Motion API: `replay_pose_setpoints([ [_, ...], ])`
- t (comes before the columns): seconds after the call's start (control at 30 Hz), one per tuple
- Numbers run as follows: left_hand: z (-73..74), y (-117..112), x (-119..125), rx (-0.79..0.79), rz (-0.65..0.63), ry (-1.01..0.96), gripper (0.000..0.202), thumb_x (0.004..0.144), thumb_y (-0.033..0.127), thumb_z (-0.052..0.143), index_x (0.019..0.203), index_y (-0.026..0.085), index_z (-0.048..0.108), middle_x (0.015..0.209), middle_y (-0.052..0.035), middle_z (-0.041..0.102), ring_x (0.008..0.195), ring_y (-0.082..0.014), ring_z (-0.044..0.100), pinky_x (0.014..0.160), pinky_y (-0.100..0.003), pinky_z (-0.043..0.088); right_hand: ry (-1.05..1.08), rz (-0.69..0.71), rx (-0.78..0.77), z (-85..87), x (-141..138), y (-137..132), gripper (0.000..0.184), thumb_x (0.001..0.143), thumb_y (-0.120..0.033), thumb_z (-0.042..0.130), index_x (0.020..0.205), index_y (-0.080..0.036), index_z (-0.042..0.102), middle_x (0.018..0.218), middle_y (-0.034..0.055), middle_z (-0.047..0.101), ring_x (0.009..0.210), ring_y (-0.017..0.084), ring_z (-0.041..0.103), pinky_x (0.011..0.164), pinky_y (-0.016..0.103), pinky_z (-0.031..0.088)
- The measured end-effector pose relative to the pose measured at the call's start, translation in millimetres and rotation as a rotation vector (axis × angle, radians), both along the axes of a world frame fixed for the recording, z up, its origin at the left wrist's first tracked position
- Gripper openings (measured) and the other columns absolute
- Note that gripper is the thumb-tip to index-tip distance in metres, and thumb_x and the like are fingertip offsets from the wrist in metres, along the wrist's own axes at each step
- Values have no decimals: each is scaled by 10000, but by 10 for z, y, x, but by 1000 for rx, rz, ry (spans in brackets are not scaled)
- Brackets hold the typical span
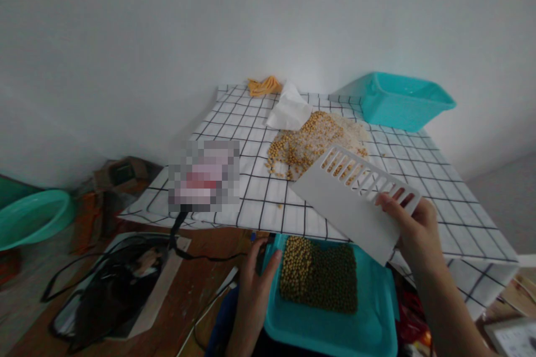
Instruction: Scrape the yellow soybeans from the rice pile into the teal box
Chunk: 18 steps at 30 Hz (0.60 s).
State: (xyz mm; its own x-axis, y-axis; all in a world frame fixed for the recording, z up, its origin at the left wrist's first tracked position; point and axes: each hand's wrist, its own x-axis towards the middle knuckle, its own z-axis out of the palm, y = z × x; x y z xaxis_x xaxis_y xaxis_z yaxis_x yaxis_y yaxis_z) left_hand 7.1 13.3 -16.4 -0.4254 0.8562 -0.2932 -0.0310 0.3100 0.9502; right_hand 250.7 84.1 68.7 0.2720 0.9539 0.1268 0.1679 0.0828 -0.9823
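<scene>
My right hand (412,226) is closed on the slotted end of a white flat plastic scoop (347,201), which tilts over the table's near edge. My left hand (260,268) grips the rim of a teal tray (330,332) held below the table edge. Inside the tray lie yellow soybeans (295,270) on the left and green beans (335,279) on the right. A pile of soybeans mixed with rice (312,142) spreads on the checked tablecloth (251,139) just beyond the scoop.
A teal basin (402,101) stands at the table's far right. White tissue (290,110) and orange rubber bands (263,86) lie near the wall. A blurred-out item (204,175) with a black cable sits left. A teal bowl (31,217) is on the floor.
</scene>
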Motion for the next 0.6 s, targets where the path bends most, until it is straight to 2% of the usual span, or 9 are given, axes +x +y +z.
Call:
replay_pose_setpoints([
  [0.1,10,-3,-4,31,-3,9,372,684,490,691,940,222,662,974,-67,732,976,-285,656,901,-379,461,-17,90,-21,49,-106,-36,293,742,-424,728,616,-179,629,515,-12,530,439,100,445,379,210,312],
  [0.2,30,-9,-4,44,-7,-5,371,688,503,688,937,228,670,933,-56,743,938,-278,672,879,-372,477,-56,109,-26,57,-134,-43,303,733,-438,729,617,-175,634,511,-11,530,428,100,435,368,213,303],
  [0.3,28,-13,-1,43,-11,-13,358,692,502,690,927,232,675,891,-46,746,894,-270,682,850,-361,490,-59,37,-27,19,-18,-22,296,734,-433,728,618,-182,622,484,-20,508,413,107,430,365,223,298],
  [0.47,-51,-10,3,34,14,-22,394,684,492,702,965,219,661,986,-68,733,978,-281,655,898,-380,467,-122,-172,90,-14,245,24,275,698,-407,761,621,-190,611,521,-14,549,463,126,467,403,237,319],
  [0.53,-71,-9,2,30,11,-26,391,686,490,700,969,223,658,1001,-68,734,998,-283,653,908,-380,463,-185,-173,125,7,269,47,269,706,-406,757,631,-191,613,536,-12,559,484,129,470,422,240,325],
  [0.6,-68,-9,1,34,5,-22,380,688,488,697,962,229,660,1009,-66,736,1017,-284,652,917,-377,460,-258,-113,138,44,231,83,246,736,-406,733,667,-193,631,562,-6,581,511,138,489,451,248,343],
])
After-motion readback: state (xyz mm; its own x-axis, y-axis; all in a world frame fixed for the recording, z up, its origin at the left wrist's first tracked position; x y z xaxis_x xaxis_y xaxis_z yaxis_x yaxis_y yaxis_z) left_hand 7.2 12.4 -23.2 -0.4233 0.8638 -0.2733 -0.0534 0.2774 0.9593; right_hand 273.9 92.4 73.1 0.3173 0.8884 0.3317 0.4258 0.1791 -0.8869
